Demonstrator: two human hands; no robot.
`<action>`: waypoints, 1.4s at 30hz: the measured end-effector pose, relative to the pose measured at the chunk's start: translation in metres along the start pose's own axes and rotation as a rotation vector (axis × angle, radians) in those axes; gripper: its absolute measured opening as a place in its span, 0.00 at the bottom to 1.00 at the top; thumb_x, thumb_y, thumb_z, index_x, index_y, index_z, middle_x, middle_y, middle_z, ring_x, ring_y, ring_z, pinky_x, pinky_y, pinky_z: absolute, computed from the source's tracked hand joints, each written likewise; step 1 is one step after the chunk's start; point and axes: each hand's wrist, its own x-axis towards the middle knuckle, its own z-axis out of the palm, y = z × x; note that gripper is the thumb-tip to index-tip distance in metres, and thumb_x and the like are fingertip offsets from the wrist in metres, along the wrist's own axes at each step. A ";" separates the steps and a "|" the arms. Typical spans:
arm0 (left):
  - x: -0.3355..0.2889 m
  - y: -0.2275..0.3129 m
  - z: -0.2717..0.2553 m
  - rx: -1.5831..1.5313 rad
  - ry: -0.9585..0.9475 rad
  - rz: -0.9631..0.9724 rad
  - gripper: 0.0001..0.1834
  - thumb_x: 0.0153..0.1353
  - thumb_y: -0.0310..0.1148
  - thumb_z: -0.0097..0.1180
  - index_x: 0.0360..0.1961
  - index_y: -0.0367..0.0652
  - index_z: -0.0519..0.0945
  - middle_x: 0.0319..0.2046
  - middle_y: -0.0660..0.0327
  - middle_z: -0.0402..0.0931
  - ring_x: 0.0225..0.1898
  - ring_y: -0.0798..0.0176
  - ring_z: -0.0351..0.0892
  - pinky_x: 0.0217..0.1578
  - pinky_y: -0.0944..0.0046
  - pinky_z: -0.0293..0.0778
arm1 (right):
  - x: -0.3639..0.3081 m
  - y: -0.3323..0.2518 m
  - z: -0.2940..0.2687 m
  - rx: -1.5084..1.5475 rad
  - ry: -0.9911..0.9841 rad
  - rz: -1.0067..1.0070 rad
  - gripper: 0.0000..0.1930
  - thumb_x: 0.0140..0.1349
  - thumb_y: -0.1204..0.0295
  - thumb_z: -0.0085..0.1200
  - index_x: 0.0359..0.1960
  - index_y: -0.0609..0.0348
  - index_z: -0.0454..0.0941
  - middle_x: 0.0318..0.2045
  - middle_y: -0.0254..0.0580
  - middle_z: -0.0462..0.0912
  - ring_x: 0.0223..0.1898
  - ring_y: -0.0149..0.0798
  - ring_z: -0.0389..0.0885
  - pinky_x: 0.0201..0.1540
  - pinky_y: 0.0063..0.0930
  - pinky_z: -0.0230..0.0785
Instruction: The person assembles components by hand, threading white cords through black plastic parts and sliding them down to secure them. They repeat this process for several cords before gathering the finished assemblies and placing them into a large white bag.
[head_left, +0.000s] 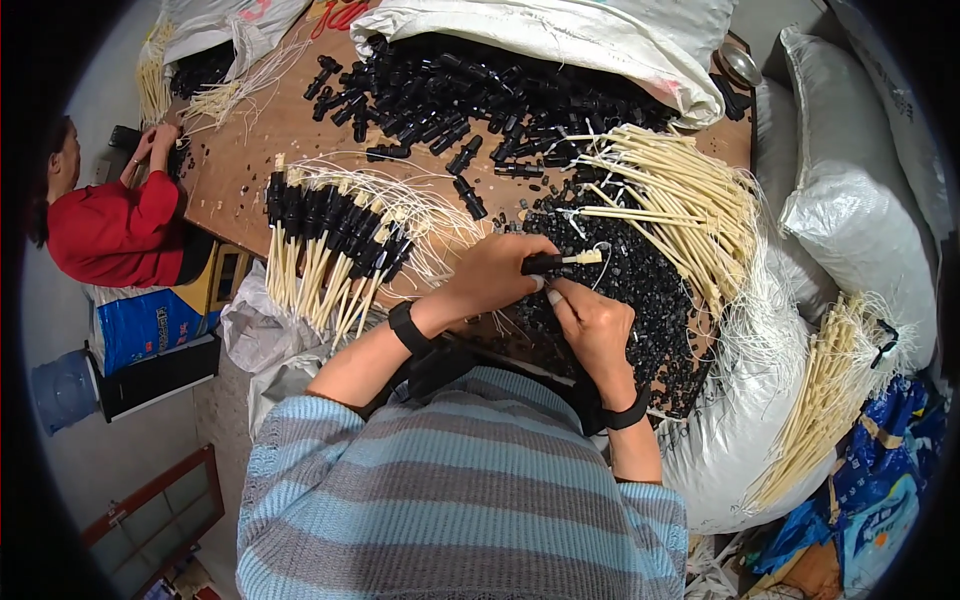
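Observation:
My left hand (492, 272) is closed around a black plastic tube fitting (541, 265), held over the table's front part. A cream-coloured connector end (588, 257) sticks out of the fitting toward the right, with a thin white wire curling beside it. Just below, my right hand (600, 325) has its thumb and fingers pinched together close to the left fingertips; whatever lies between them is hidden. Under both hands spreads a heap of small black plastic pieces (650, 300). Left of my hands lies a row of black fittings on cream tubes (335, 225), with white wires trailing.
Loose black fittings (440, 95) spill from a white woven sack (560, 40) at the back. A bundle of cream tubes (690, 210) lies right. Full white sacks (860, 170) stand beyond the table's right edge. A person in red (115, 225) works at the far left.

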 end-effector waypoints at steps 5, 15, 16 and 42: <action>-0.008 -0.010 0.004 0.117 0.123 0.179 0.17 0.46 0.21 0.57 0.41 0.42 0.78 0.35 0.55 0.78 0.37 0.50 0.78 0.37 0.59 0.73 | -0.003 0.003 -0.001 0.019 0.016 0.082 0.06 0.53 0.75 0.59 0.33 0.58 0.83 0.16 0.43 0.79 0.15 0.36 0.78 0.20 0.25 0.68; -0.010 -0.015 0.006 0.345 0.088 0.293 0.21 0.44 0.20 0.57 0.43 0.44 0.77 0.36 0.56 0.79 0.42 0.49 0.77 0.41 0.53 0.73 | 0.000 0.002 0.002 0.060 0.057 0.123 0.05 0.53 0.76 0.59 0.32 0.58 0.83 0.15 0.42 0.77 0.14 0.31 0.76 0.19 0.22 0.66; -0.010 -0.014 0.007 0.330 0.069 0.306 0.20 0.45 0.21 0.57 0.43 0.44 0.77 0.36 0.56 0.79 0.42 0.49 0.77 0.42 0.53 0.73 | -0.001 0.002 0.004 0.055 0.042 0.111 0.04 0.53 0.76 0.59 0.31 0.58 0.83 0.14 0.41 0.77 0.14 0.32 0.76 0.19 0.23 0.66; -0.029 -0.024 0.004 -0.090 0.157 0.545 0.06 0.45 0.19 0.59 0.25 0.42 0.79 0.28 0.64 0.76 0.32 0.61 0.77 0.32 0.63 0.74 | -0.013 -0.010 0.008 0.308 -0.222 0.133 0.04 0.60 0.76 0.54 0.33 0.60 0.81 0.17 0.42 0.76 0.17 0.32 0.73 0.22 0.24 0.64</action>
